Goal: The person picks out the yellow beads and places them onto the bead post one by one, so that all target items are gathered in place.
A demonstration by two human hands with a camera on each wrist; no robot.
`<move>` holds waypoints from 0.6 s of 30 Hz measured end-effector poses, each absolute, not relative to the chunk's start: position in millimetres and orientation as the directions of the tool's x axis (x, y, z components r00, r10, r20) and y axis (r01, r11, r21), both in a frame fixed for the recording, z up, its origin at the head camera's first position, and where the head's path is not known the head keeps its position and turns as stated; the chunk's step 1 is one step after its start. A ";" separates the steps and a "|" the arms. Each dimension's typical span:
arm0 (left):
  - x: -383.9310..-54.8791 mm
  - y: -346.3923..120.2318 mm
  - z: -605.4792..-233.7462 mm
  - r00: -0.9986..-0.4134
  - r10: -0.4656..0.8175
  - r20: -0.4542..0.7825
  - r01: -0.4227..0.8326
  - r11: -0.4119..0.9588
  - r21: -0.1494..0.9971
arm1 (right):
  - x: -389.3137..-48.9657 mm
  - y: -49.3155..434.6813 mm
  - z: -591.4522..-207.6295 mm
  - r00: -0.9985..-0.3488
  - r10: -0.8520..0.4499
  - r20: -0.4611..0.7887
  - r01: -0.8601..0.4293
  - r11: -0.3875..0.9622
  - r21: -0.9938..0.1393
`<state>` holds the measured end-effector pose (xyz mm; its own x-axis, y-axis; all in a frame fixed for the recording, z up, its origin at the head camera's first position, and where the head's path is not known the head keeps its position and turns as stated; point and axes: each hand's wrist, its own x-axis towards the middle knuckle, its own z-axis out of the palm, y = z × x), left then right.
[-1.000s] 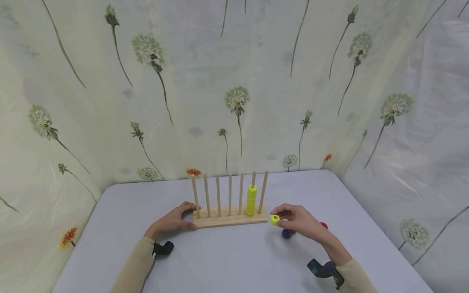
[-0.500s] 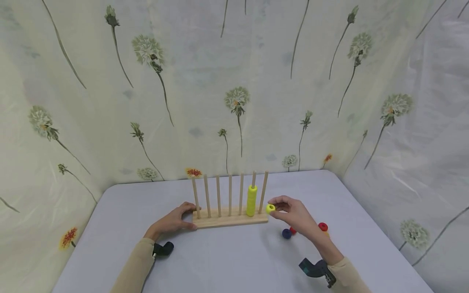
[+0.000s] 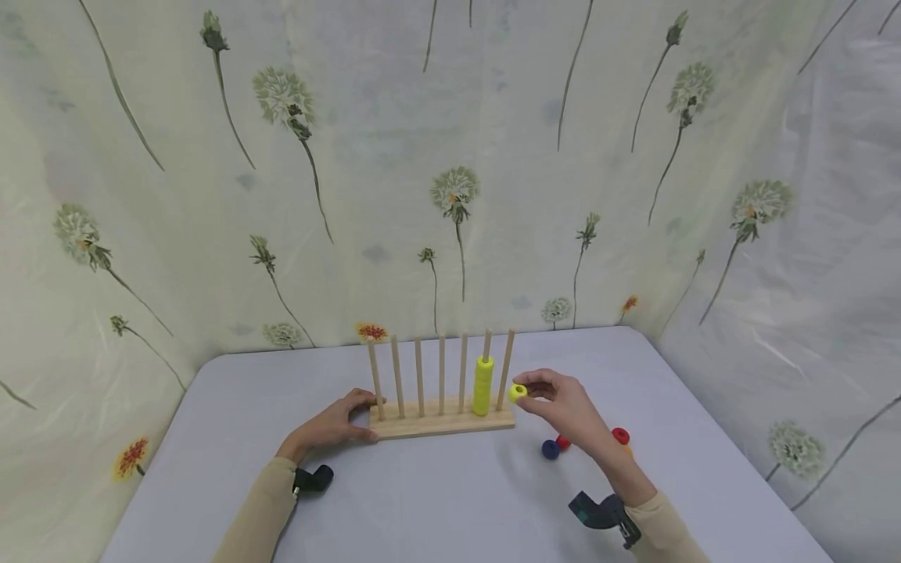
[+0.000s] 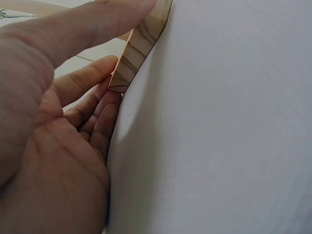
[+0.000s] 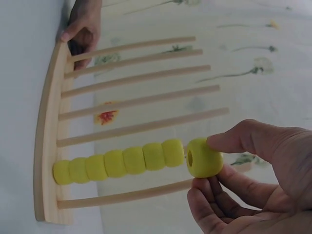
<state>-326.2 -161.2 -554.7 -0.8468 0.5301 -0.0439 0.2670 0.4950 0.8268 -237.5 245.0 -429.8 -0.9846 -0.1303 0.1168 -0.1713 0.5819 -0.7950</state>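
Observation:
A wooden peg stand [image 3: 442, 424] with several upright pegs stands on the table. My left hand [image 3: 331, 426] grips its left end, thumb in front and fingers behind; the left wrist view shows the thumb and fingertips at the base's end [image 4: 131, 61]. A yellow bead [image 5: 204, 158] is pinched between the thumb and fingers of my right hand [image 3: 568, 407], just right of the last peg in the head view. On the second peg from the right sits a stack of yellow beads [image 3: 482, 385], the peg's top showing above. The other pegs are bare.
Right of the stand, a dark blue bead [image 3: 551, 450] lies against a red bead [image 3: 563, 442]. Another red bead [image 3: 620, 435] and a partly hidden orange one [image 3: 629, 450] lie by the right forearm. A flowered curtain [image 3: 394, 195] hangs behind the white table [image 3: 422, 500].
My right hand has moved up and slightly left with the yellow bead, uncovering more of the beads beneath it. The left hand and the stand have stayed put.

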 end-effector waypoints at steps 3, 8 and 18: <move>-326.1 -161.2 -555.4 -0.847 0.529 -0.045 0.267 0.497 0.826 | -238.7 244.1 -425.5 -0.984 -0.133 0.117 -0.173 0.571 -0.803; -326.2 -161.2 -555.2 -0.847 0.530 -0.050 0.267 0.504 0.821 | -240.7 240.6 -415.0 -0.985 -0.112 0.128 -0.169 0.572 -0.803; -324.9 -161.0 -554.4 -0.848 0.527 -0.050 0.268 0.508 0.819 | -247.2 231.7 -393.9 -0.983 -0.105 0.152 -0.185 0.576 -0.797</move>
